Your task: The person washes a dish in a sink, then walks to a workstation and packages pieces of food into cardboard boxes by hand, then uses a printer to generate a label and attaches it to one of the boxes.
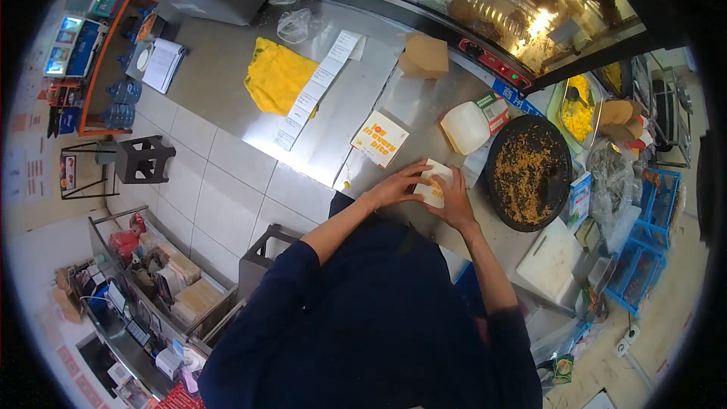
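Note:
Both my hands hold a white cardboard food box (436, 173) with yellow printing, at the near edge of the steel counter. My left hand (399, 184) grips its left side, fingers bent over the edge. On the opposite side my right hand (452, 199) has thumb and fingers spread against the box. A second, closed printed box (380, 137) lies just beyond my left hand. Farther right are a white container (467, 126) and a black round pan (529, 173) with brown crumbs. My fingers hide part of the held box.
A long paper strip (321, 88) overlaps a yellow cloth (278, 76) on the left of the counter. A brown cardboard box (424, 57) stands by the heated glass display case (494, 57). On the right lie a white cutting board (550, 258) and blue baskets (636, 272).

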Demonstrator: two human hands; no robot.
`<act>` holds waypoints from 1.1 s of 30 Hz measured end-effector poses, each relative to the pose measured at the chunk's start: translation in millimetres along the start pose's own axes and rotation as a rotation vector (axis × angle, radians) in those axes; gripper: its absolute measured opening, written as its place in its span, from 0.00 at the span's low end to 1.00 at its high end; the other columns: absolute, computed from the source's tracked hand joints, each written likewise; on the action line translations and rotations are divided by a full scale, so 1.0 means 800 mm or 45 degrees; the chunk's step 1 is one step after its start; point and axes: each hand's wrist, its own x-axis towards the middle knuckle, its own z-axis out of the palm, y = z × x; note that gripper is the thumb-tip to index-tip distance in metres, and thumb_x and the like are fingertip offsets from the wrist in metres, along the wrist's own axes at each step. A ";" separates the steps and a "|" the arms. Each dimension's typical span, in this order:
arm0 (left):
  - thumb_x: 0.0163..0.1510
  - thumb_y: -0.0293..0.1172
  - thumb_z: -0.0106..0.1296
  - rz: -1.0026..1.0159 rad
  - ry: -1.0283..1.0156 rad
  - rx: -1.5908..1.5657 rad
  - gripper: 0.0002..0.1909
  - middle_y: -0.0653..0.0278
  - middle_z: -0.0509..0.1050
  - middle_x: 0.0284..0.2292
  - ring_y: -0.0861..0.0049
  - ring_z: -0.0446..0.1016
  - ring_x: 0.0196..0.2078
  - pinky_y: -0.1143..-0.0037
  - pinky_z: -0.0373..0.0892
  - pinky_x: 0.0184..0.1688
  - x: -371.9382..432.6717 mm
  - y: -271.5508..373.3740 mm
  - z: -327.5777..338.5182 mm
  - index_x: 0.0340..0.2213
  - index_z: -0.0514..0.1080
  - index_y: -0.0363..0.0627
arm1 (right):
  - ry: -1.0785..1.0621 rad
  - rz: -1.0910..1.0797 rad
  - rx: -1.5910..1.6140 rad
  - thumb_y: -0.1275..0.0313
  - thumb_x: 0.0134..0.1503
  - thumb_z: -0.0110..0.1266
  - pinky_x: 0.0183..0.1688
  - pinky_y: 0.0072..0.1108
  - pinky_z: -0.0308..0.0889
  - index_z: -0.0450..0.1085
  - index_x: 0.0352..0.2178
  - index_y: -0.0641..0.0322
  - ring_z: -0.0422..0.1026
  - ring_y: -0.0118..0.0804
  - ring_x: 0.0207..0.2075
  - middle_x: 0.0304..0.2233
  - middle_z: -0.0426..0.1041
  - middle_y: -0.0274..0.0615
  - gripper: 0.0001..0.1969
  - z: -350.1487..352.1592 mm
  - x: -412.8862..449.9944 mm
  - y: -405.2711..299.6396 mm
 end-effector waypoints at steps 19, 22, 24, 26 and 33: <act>0.47 0.28 0.57 0.022 0.027 0.273 0.07 0.56 0.64 0.53 0.62 0.57 0.60 0.70 0.61 0.57 0.004 0.014 -0.008 0.31 0.75 0.44 | 0.172 -0.116 -0.055 0.64 0.42 0.63 0.50 0.38 0.61 0.73 0.38 0.57 0.67 0.44 0.48 0.40 0.71 0.41 0.19 0.029 -0.037 -0.024; 0.48 0.28 0.56 -0.291 0.092 -0.122 0.09 0.57 0.71 0.46 0.64 0.66 0.54 0.71 0.64 0.53 0.040 0.042 -0.103 0.34 0.74 0.43 | 0.356 -0.135 -0.126 0.72 0.45 0.59 0.41 0.33 0.67 0.73 0.34 0.58 0.71 0.39 0.37 0.31 0.73 0.34 0.11 0.038 -0.039 -0.032; 0.49 0.29 0.55 -0.181 0.590 0.128 0.12 0.59 0.74 0.41 0.66 0.72 0.45 0.72 0.66 0.47 0.059 -0.027 -0.189 0.37 0.72 0.40 | 0.387 0.024 -0.187 0.76 0.47 0.56 0.37 0.30 0.68 0.73 0.33 0.58 0.71 0.39 0.38 0.33 0.73 0.36 0.09 0.039 -0.039 -0.047; 0.47 0.36 0.57 -0.268 1.395 0.396 0.14 0.57 0.74 0.37 0.55 0.69 0.44 0.63 0.65 0.47 0.085 -0.105 -0.287 0.35 0.72 0.42 | 0.210 0.247 -0.110 0.75 0.47 0.58 0.41 0.31 0.67 0.72 0.35 0.58 0.71 0.41 0.40 0.35 0.73 0.38 0.12 0.033 -0.030 -0.071; 0.47 0.34 0.59 -0.611 0.621 0.347 0.13 0.59 0.72 0.32 0.69 0.70 0.36 0.69 0.68 0.39 0.083 -0.242 -0.436 0.35 0.73 0.43 | 0.856 0.548 0.039 0.76 0.48 0.58 0.42 0.31 0.64 0.70 0.39 0.61 0.70 0.45 0.40 0.36 0.72 0.46 0.14 -0.044 0.083 -0.194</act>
